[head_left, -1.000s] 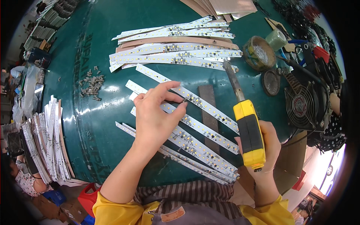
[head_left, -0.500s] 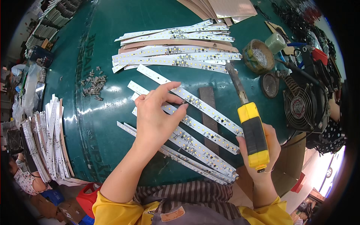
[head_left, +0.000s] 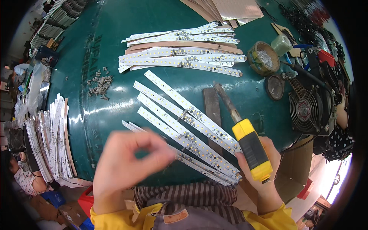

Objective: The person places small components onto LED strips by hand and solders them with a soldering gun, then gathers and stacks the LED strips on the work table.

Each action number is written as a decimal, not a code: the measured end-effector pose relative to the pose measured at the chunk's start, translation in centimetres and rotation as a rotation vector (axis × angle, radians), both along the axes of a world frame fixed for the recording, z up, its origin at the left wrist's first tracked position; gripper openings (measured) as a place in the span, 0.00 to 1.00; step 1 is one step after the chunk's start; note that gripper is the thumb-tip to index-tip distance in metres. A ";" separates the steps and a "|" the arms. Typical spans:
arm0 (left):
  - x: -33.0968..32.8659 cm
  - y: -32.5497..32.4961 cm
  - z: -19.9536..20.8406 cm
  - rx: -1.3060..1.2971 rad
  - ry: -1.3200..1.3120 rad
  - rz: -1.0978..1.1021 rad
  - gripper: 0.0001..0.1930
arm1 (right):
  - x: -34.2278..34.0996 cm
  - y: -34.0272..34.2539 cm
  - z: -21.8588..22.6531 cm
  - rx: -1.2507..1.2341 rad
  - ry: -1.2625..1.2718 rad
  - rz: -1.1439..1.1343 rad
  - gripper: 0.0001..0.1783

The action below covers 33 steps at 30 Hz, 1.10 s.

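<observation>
My right hand grips a yellow and black soldering gun. Its metal tip points up and left, over a dark flat bar on the table. Blurred by motion, my left hand hovers near the table's front edge with thumb and fingers curled into a ring. Whatever sits between those fingertips, if anything, cannot be made out. Beyond and right of it, several white LED strips lie slantwise side by side, with small parts mounted along their middles. Two narrower-looking strips lie nearest me, partly behind my left hand.
More LED strips are piled at the back, and another bundle stands at left. Small metal parts form a heap. Right, a round tub of pale bits, a small dish and a fan stand close together.
My left hand has drawn back from the strips toward me and to the left. The soldering gun's tip has come down and left, away from the back pile.
</observation>
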State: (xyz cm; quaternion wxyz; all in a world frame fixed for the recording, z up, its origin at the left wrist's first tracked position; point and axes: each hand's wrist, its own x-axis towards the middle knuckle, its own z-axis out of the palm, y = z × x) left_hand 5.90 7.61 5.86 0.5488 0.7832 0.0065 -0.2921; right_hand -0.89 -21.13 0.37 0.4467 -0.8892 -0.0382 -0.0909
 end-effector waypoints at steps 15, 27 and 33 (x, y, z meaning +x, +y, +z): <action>-9.0 -6.5 -6.6 -0.389 0.446 0.422 0.18 | -0.5 1.0 -0.9 -0.070 -0.108 0.154 0.28; -8.3 -8.7 -7.8 -0.476 0.117 0.641 0.27 | -6.7 1.9 -1.9 0.253 -0.019 0.068 0.23; -9.1 -9.0 -7.6 -0.663 0.103 0.763 0.28 | -8.9 3.4 -1.5 0.165 0.003 -0.001 0.25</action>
